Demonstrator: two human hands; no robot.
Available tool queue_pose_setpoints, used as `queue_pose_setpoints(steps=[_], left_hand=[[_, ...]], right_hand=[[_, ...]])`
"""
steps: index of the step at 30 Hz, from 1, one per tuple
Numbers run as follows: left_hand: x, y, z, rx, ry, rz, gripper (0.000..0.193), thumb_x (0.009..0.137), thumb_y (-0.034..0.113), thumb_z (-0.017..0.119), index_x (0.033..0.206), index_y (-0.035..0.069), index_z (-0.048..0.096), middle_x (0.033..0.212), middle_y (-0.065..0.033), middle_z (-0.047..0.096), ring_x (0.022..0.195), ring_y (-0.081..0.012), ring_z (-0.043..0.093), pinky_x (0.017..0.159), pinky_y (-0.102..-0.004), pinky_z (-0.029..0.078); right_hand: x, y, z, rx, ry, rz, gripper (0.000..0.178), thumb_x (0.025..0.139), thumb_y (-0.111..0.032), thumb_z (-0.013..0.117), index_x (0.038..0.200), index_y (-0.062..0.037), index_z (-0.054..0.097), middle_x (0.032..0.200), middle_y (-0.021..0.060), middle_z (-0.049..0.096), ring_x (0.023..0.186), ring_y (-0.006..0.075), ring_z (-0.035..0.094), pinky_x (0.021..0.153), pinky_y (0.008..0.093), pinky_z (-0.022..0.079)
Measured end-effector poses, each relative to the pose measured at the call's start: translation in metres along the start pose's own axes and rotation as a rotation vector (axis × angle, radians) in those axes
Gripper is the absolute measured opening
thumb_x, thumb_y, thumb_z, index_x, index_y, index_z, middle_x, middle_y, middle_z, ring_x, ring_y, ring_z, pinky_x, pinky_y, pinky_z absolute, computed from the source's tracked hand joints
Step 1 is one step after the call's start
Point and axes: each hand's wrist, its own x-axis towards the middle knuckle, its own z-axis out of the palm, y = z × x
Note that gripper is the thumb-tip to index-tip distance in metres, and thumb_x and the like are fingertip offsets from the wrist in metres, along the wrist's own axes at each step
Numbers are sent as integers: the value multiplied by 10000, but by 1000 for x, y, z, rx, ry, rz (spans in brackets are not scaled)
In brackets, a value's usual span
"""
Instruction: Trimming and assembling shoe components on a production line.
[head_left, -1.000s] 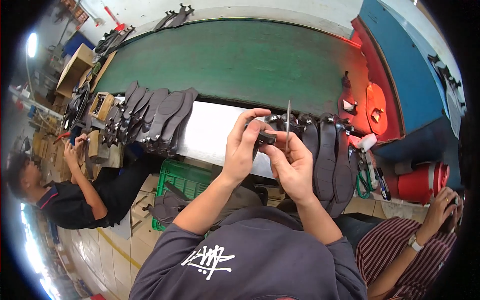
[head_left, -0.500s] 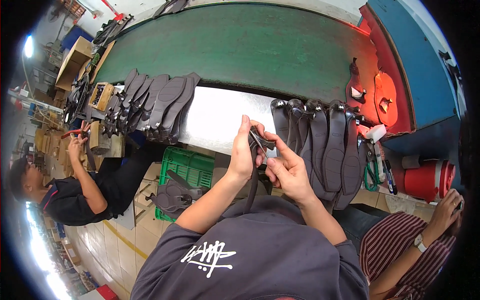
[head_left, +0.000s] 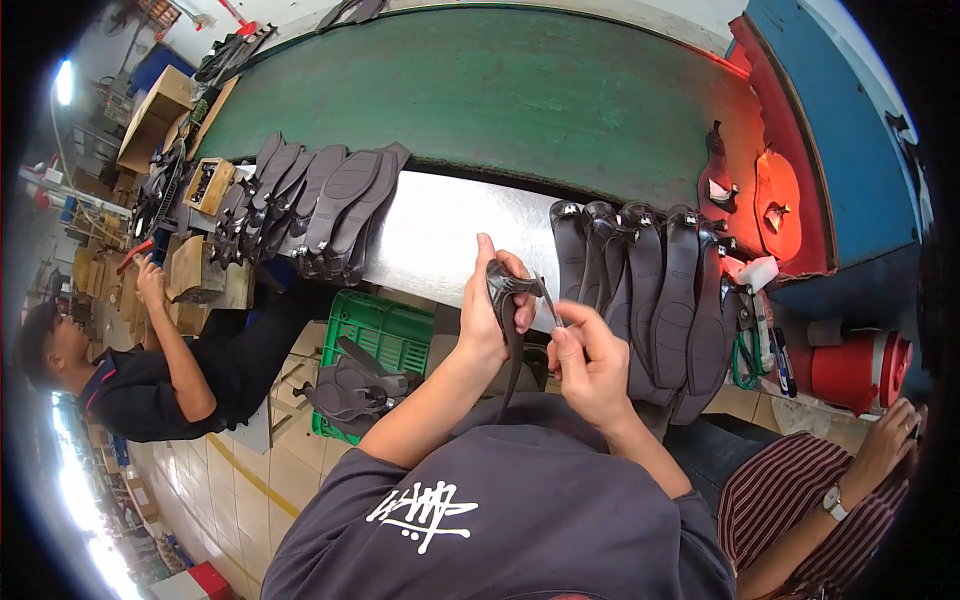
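Observation:
My left hand (head_left: 483, 318) grips a dark sandal (head_left: 513, 345) above the near edge of the bench. Its sole stands edge-on, and the glossy strap (head_left: 517, 286) points to the right. Between the fingertips of my right hand (head_left: 592, 362) is a thin, pointed metal tool (head_left: 549, 298), tip up, just beside the end of the strap; its exact kind is unclear. Right of my hands, a row of dark sandals (head_left: 676, 300) lies on the bright metal bench top (head_left: 440, 225). Another group of sandals (head_left: 345, 195) lies on the left.
A green conveyor belt (head_left: 480, 85) runs behind the bench, with two sandals (head_left: 775, 205) under red light at its right. A green crate (head_left: 385, 332) stands below left. One co-worker (head_left: 150, 385) holds a red-handled tool on the left; another's arm (head_left: 850, 490) is at right, near a red container (head_left: 845, 370).
My right hand has drawn back right and down from the sandal, with the metal tool now apart from my left hand. The left co-worker's raised red-handled tool has moved.

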Motion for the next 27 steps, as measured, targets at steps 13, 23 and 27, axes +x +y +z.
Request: queue_pose_setpoints(steps=[13, 23, 27], left_hand=[[12, -2, -23, -339, -375, -222, 521, 983, 542, 354, 709, 117, 481, 524, -5, 398, 428, -136, 387, 411, -257, 307], [8, 77, 20, -288, -529, 189, 654, 943, 659, 262, 777, 80, 516, 609, -43, 433, 566, -182, 446, 543, -288, 360], [-7, 98, -3, 447, -206, 289, 437, 979, 397, 480, 1008, -3, 652, 954, -154, 684, 906, -218, 642, 819, -322, 483]], right_hand=[[18, 3, -4, -476, -431, -517, 103, 854, -48, 624, 866, -35, 523, 647, 112, 533, 526, 302, 547, 494, 387, 443], [33, -27, 3, -232, -258, -154, 284, 783, -178, 756, 994, -39, 627, 806, 139, 646, 576, 250, 595, 543, 350, 471], [60, -52, -25, -792, -12, -264, 248, 733, -155, 756, 937, -98, 626, 794, 71, 593, 672, 301, 621, 576, 381, 493]])
